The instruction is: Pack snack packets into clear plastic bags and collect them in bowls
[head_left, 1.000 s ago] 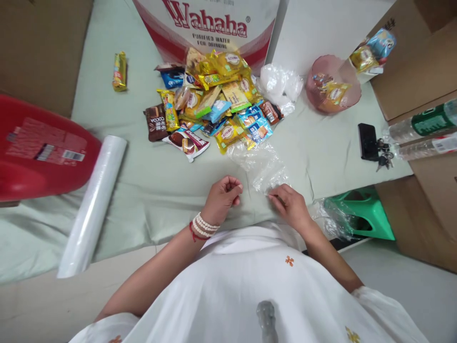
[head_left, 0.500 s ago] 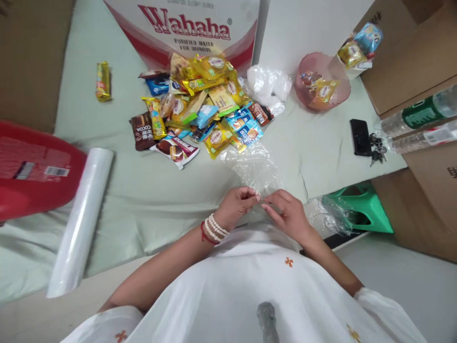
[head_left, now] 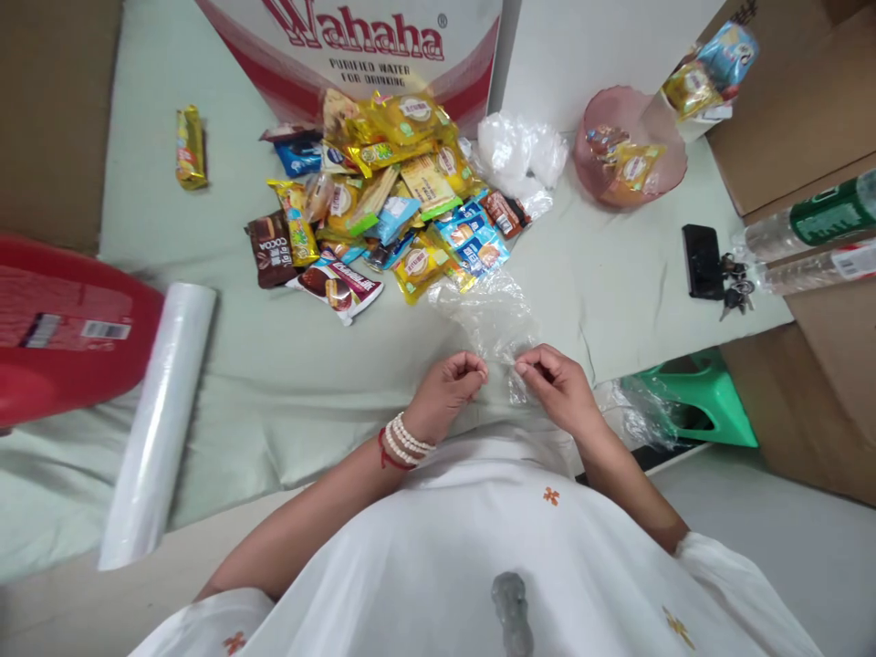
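A clear plastic bag (head_left: 491,315) lies crumpled on the pale green cloth just in front of me. My left hand (head_left: 448,388), with bead bracelets at the wrist, pinches the bag's near edge with closed fingers. My right hand (head_left: 557,388) pinches the same edge a little to the right. The two hands are a short way apart, with the film stretched between them. Just beyond the bag lies a heap of wrapped snacks (head_left: 383,205) in yellow, blue and brown packets.
A roll of clear film (head_left: 159,420) lies at the left beside a red plastic thing (head_left: 61,328). A lone yellow packet (head_left: 190,146), a Wahaha carton (head_left: 356,46), a pink bowl (head_left: 630,155) with snacks, a phone with keys (head_left: 704,263), bottles (head_left: 808,219) and a green stool (head_left: 698,397) surround the area.
My left hand came over from the cloth to the bag's edge beside my right hand. Both then pinched it, and they have now drawn slightly apart.
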Tool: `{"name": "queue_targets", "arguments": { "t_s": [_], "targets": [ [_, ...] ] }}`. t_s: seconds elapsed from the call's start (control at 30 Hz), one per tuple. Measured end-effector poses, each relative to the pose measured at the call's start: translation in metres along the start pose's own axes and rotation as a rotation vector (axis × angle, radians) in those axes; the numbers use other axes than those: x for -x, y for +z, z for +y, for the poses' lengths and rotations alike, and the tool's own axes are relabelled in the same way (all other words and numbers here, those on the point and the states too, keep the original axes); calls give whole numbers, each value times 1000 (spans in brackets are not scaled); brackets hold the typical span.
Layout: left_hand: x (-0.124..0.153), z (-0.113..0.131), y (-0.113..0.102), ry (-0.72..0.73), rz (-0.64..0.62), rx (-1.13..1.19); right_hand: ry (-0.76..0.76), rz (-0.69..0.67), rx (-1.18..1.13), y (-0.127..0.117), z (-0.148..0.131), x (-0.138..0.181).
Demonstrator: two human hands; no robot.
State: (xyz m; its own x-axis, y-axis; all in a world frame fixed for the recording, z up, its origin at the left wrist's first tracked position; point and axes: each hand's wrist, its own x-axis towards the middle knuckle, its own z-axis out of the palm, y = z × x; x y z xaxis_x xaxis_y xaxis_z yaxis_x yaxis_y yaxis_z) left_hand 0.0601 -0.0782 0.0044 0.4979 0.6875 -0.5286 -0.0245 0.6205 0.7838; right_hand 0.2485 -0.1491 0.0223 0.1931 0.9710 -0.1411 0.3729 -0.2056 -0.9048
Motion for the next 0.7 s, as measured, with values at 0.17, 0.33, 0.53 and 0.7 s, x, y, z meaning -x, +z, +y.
{"name": "queue_targets", "arguments": {
  "t_s": [0.17,0.33,0.53,0.7],
  "targets": [
    [6,12,-12,12,56,104,215,105,-240,-19,0,-3],
    [9,19,-1,3,-63,-49,189,27,-260,-7,-8,-5],
    [1,14,5,125,-23,-90,164,-52,-274,17,-13,-8],
    [3,11,-11,100,50,-54,245,-66,-343,20,-8,-13]
  ]
}}
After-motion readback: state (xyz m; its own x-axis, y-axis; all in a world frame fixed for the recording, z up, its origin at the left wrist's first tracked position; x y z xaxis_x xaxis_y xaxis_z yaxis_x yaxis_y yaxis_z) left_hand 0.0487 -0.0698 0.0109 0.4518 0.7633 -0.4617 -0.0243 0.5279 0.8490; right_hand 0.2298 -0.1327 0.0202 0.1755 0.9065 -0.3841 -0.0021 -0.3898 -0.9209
